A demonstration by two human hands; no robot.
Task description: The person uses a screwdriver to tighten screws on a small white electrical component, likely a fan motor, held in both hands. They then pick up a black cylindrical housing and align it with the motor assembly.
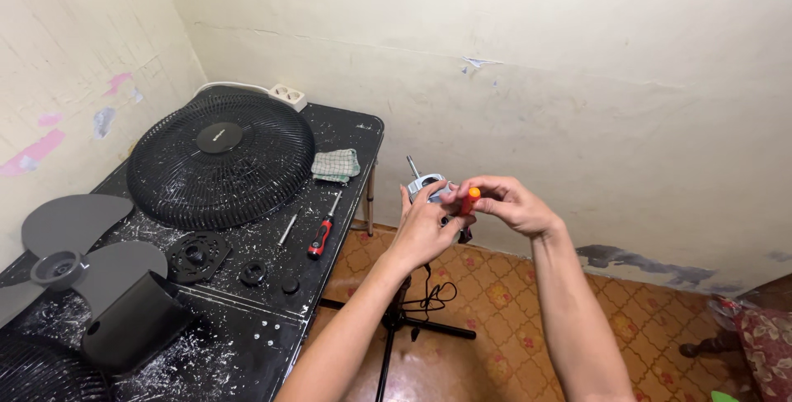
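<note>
A: Fan motor (427, 187) up on the stand, left hand (422, 229) wrapped on it, steadying?
B: Yes. Right hand (505, 202) pinches an orange-handled screwdriver (469, 201) against it. 1 red screwdriver (320, 238) and the grille (221, 157) lie parked on the black table (272, 319) beyond.

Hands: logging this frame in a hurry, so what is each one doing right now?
Left hand: closed around the grey fan motor, steadying it.
Right hand: closed on an orange-handled screwdriver, at the motor.

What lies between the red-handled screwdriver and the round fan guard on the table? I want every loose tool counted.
In the head view, a thin metal rod lies on the black table between the red-handled screwdriver and the fan guard, apart from both.
</note>
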